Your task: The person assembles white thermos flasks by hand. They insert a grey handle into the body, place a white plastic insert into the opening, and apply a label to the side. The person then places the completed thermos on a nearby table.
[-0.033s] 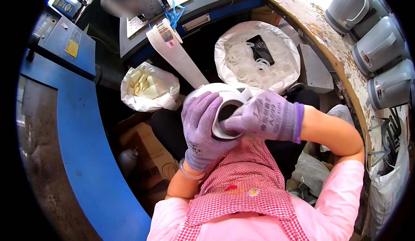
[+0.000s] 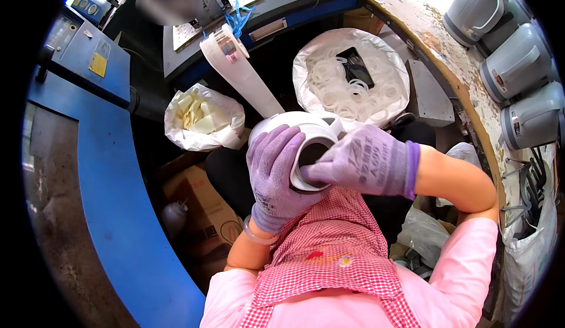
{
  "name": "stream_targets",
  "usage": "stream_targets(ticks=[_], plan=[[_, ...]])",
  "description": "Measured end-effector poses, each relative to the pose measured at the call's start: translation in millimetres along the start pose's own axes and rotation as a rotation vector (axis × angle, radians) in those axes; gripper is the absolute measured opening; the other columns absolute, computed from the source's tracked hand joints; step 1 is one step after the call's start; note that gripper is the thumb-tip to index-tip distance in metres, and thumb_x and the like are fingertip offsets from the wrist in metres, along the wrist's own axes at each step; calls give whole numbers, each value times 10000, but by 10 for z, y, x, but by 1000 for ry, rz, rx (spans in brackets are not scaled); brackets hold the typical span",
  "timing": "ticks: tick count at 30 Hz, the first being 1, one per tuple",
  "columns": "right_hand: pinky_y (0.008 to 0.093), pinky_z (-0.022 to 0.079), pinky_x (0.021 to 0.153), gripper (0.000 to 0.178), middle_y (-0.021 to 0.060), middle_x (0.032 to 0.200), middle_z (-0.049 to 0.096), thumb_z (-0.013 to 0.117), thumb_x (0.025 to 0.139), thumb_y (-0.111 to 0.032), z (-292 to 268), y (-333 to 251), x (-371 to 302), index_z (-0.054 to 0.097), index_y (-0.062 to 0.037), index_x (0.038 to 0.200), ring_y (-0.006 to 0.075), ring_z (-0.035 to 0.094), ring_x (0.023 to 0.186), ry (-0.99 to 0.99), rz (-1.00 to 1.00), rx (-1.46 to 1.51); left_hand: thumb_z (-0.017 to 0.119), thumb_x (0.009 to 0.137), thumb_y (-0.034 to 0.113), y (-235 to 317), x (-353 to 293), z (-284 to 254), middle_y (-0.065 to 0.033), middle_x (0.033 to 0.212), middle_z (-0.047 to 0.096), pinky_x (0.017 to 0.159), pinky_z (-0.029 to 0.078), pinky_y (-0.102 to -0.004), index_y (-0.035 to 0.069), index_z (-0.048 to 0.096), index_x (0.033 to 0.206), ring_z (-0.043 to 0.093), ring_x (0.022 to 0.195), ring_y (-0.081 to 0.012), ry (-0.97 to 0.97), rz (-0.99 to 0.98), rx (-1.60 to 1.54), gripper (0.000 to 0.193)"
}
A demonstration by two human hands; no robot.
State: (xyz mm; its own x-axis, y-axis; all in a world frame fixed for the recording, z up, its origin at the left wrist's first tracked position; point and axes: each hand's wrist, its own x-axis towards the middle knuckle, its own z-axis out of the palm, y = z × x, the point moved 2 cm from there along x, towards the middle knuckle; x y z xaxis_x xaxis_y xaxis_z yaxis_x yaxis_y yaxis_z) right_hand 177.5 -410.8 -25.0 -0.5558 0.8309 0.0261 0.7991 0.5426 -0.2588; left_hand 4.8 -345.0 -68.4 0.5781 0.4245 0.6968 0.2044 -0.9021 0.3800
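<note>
A white jug [image 2: 281, 121] with a round mouth and a side handle lies tilted on my lap, its mouth turned toward me. My left hand [image 2: 273, 172], in a purple-grey glove, wraps round its neck from the left. From the right comes my right hand [image 2: 359, 158], gloved alike, with its fingers curled and a fingertip inside the jug's mouth against the inner wall. Whatever that hand pinches, if anything, is hidden. Just beyond the jug stands a white bag [image 2: 300, 80] full of translucent rings [image 2: 332, 89], with a black phone-like slab [image 2: 355, 67] lying on them.
A white strip [image 2: 241, 78] slopes from the workbench [image 2: 259, 19] down behind the jug. Left of it, a smaller bag [image 2: 176, 129] holds pale yellow pieces. Several grey jugs [image 2: 512, 63] line the worn table [image 2: 406, 4] at right. A blue machine [image 2: 112, 192] flanks my left.
My right hand has shifted very slightly to the right, with the fingertip still in the jug's mouth. My left hand and the jug hold nearly the same place.
</note>
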Motion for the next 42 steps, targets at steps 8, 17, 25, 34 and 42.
stream_targets(ticks=[8, 17, 25, 34, 42], plan=[[394, 473, 1021, 391, 181, 1275, 638, 619, 938, -72, -713, 340, -317, 582, 37, 1313, 278, 612, 1201, 822, 142, 693, 867, 650, 437, -426, -312, -506, -198, 1296, 585, 1042, 455, -461, -40, 537, 1323, 570, 1194, -337, 508, -218, -95, 888], [409, 504, 957, 241, 138, 1126, 679, 734, 846, -138, -389, 1473, 1723, 712, -74, 1078, 322, 628, 1095, 659, -90, 98, 863, 679, 263, -716, -1923, 299, -352, 1519, 328, 1109, 437, -457, -31, 290, 1514, 428, 1364, -499, -322, -589, -214, 1054], [392, 551, 833, 264, 101, 894, 741, 747, 836, -270, -651, 1999, 2769, 761, -89, 1026, 286, 707, 869, 134, 150, 363, 877, 692, 307, -721, -1939, 316, -328, 1511, 338, 1097, 441, -479, 10, 266, 1534, 457, 1337, -484, -314, -672, -261, 1082], [430, 505, 940, 202, 108, 1133, 657, 827, 739, -61, -438, 1123, 1004, 714, -95, 903, 317, 620, 1127, 823, 7, 119, 910, 646, 412, -731, -1975, 435, -342, 1383, 466, 961, 525, -478, -72, 145, 1544, 576, 1191, -481, -384, -764, -357, 1275], [188, 437, 534, 164, -13, 808, 665, 715, 953, -210, 1170, 1265, -583, 680, -52, 979, 38, 569, 622, 1061, 1150, 1385, 896, 700, 360, -605, -2027, 616, -292, 1279, 579, 871, 562, -452, -53, 71, 1549, 667, 1060, -427, -375, -717, -293, 1254]])
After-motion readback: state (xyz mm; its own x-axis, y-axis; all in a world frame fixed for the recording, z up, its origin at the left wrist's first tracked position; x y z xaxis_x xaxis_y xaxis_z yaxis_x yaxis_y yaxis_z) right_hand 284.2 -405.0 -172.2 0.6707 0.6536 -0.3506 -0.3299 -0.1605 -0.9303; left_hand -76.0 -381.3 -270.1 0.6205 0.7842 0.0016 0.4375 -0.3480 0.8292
